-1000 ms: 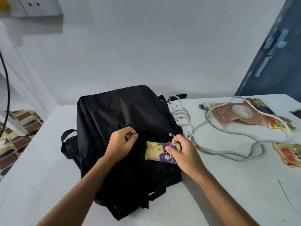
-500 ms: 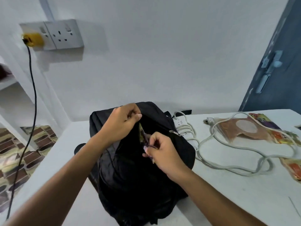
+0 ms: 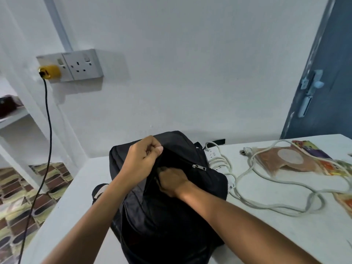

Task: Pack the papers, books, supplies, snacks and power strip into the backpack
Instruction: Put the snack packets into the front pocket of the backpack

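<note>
Standing on the white desk (image 3: 276,235), the black backpack (image 3: 167,221) had its front pocket pulled open. The left hand (image 3: 142,160) pinched the upper edge of that pocket, fingers curled tight on the fabric and lifting it. The right hand (image 3: 172,181) was pushed down into the opening, its fingers hidden by the cloth, so I could not tell whether they were curled round anything. A silver zipper pull (image 3: 199,167) lay on the bag just right of that hand.

Behind and to the right of the backpack, touching its side, lay the white power strip (image 3: 214,155). Its thick white cord (image 3: 266,191) ran in loose loops across the desk toward the right edge, and its plug (image 3: 244,150) rested near a brown snack packet (image 3: 285,161). The cord crossed over that packet. More colourful snack packets (image 3: 323,161) sat beyond it, and another orange packet (image 3: 345,201) showed at the far right edge, partly cut off.

On the white wall (image 3: 190,63) to the left hung a double socket (image 3: 75,65), with a yellow plug (image 3: 50,71) in its left outlet and a black cable (image 3: 48,121) hanging down toward the patterned floor (image 3: 22,199). A white shelf (image 3: 13,116) at the far left carried something dark that I could not make out. A blue door (image 3: 323,82) with a pale handle stood on the right.
</note>
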The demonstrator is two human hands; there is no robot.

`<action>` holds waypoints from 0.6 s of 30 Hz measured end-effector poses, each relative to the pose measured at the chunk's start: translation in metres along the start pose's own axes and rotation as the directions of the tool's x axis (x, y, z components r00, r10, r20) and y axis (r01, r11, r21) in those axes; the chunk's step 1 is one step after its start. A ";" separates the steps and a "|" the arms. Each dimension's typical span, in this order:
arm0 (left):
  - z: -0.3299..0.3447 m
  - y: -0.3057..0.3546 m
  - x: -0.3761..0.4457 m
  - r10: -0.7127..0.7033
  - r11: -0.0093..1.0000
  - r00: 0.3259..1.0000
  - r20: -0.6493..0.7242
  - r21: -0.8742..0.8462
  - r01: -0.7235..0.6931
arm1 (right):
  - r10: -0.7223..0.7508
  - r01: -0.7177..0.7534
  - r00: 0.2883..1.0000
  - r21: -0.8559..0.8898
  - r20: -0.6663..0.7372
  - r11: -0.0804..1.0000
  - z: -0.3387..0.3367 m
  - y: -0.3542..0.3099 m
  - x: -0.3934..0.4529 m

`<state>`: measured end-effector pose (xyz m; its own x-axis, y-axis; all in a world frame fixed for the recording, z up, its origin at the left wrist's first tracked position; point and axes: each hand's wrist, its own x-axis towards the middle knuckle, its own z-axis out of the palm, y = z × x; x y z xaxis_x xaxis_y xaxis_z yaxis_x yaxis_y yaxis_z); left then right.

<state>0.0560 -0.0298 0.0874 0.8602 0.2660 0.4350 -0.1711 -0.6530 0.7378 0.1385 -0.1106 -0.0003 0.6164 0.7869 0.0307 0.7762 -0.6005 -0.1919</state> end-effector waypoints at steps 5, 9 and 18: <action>0.009 -0.008 -0.008 0.024 0.999 1.000 -0.010 -0.048 -0.024 | -0.011 0.013 0.996 -0.018 0.090 1.000 -0.025 -0.005 -0.011; 0.019 -0.022 -0.016 0.042 0.993 0.999 -0.027 -0.109 -0.045 | -0.244 0.189 0.957 0.298 0.160 0.936 -0.051 0.000 -0.059; 0.074 -0.071 -0.042 -0.080 0.996 0.990 0.113 -0.017 0.083 | 0.407 -0.328 0.891 0.336 -0.201 0.883 -0.056 0.177 -0.141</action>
<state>0.0674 -0.0470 -0.0214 0.9198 0.2359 0.3135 -0.1078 -0.6165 0.7799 0.1964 -0.3363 0.0158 0.8918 0.4281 0.1462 0.4388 -0.7403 -0.5093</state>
